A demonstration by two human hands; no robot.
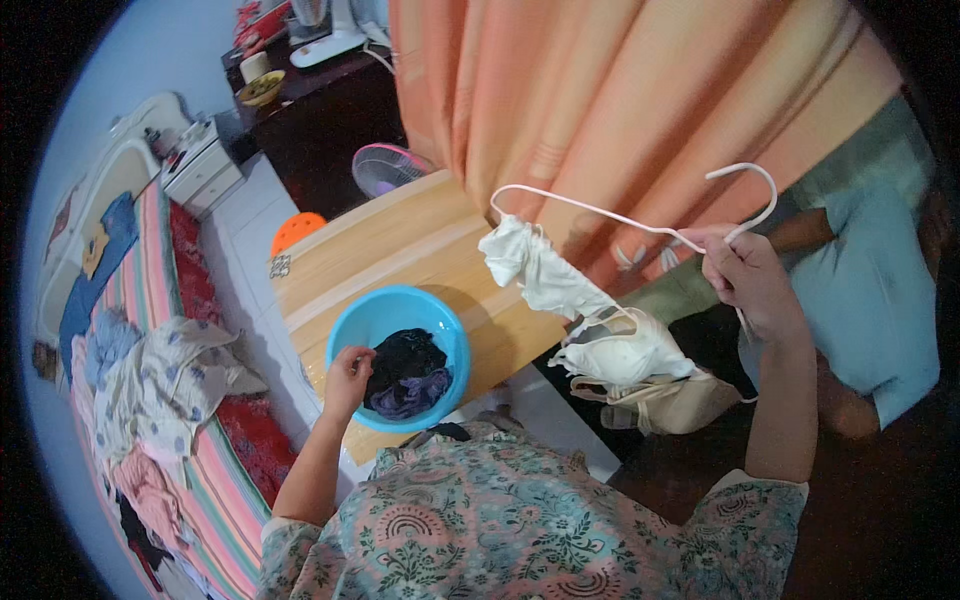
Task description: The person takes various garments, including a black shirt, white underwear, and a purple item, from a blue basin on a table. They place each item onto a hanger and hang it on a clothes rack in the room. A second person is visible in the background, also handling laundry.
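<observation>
Right hand [750, 280] is clenched tight around the neck of the white hanger [640, 222], held up before the orange curtain [620, 90], pale garments [590, 320] dangling over open floor. Left hand [347, 380] closes on dark laundry [405, 372] at the blue basin [352, 322] rim, near the wooden table [400, 240] edge.

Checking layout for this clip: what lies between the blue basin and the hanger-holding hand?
In the head view, pale garments hanging from the white hanger lie between the blue basin and the right hand, above the wooden table.
</observation>
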